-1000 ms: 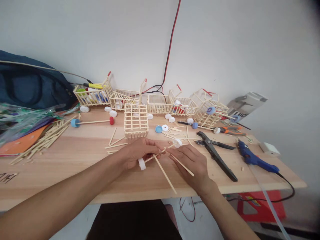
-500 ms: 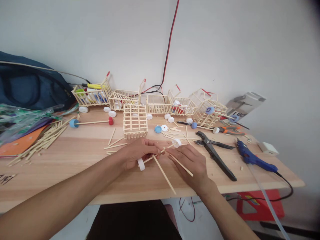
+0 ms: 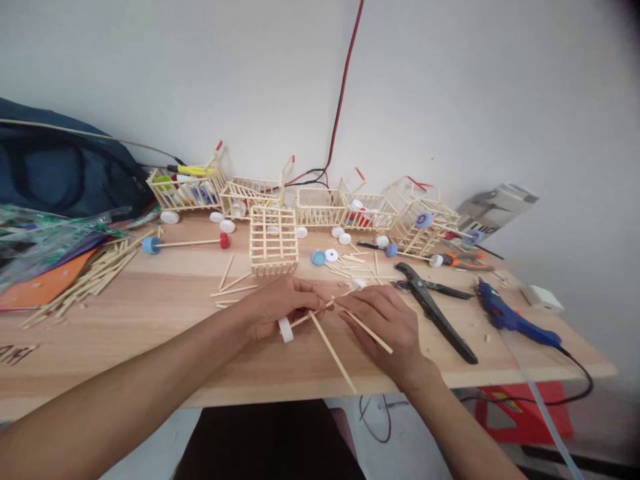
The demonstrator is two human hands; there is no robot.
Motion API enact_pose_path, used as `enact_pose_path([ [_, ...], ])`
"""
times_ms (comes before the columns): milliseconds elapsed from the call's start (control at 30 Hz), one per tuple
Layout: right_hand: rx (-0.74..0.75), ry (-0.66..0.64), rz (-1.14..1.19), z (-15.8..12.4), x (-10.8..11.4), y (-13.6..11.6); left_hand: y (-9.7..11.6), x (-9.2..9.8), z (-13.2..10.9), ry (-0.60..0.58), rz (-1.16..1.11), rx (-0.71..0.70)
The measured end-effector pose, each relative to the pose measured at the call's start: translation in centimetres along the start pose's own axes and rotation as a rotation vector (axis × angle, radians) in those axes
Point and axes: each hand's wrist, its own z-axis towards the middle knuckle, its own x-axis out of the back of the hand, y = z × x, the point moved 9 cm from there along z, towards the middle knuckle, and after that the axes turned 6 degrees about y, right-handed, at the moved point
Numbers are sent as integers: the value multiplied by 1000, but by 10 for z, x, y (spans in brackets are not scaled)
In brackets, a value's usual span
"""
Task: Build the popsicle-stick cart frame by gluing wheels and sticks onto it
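Observation:
Between my hands is a wooden stick axle (image 3: 301, 321) with a white bottle cap (image 3: 285, 329) at its near left end. Another white cap (image 3: 357, 285) shows at the far right end, partly behind my right fingers. My left hand (image 3: 283, 308) is closed around the axle. A thin wooden stick (image 3: 334, 353) slants from the axle toward the table's front edge. My right hand (image 3: 387, 327) is closed, its fingertips pinching a second wooden stick (image 3: 367, 330) near the axle. Just beyond my left hand stands a stick-built basket (image 3: 273, 241).
Several small stick carts (image 3: 320, 208) line the wall. Black cutters (image 3: 435, 317), a blue glue gun (image 3: 515, 320) and orange-handled pliers (image 3: 465, 261) lie right. Left are a capped axle (image 3: 190, 244), a stick pile (image 3: 107, 273) and a blue bag (image 3: 65, 160). Loose sticks (image 3: 353, 265) lie mid-table.
The whole view has shifted slightly, so things appear a little further right. My right fingers now cover more of the far white cap. Both hands keep their hold.

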Motion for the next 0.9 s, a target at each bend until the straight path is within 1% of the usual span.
enact_pose_path([
  [167,15,-9,-9,3,1,-1,0,0,0,-13,-14,-5],
  [433,3,-63,-43,-4,-4,4,-1,-1,0,-3,-30,19],
  [600,-32,-67,-75,-4,-4,7,-1,-1,0,-6,-12,17],
  [800,-35,-75,-31,-6,-5,10,1,-2,-2,2,-7,19],
  [900,-40,-73,-1,-7,-6,12,-1,-4,-1,-12,-25,39],
])
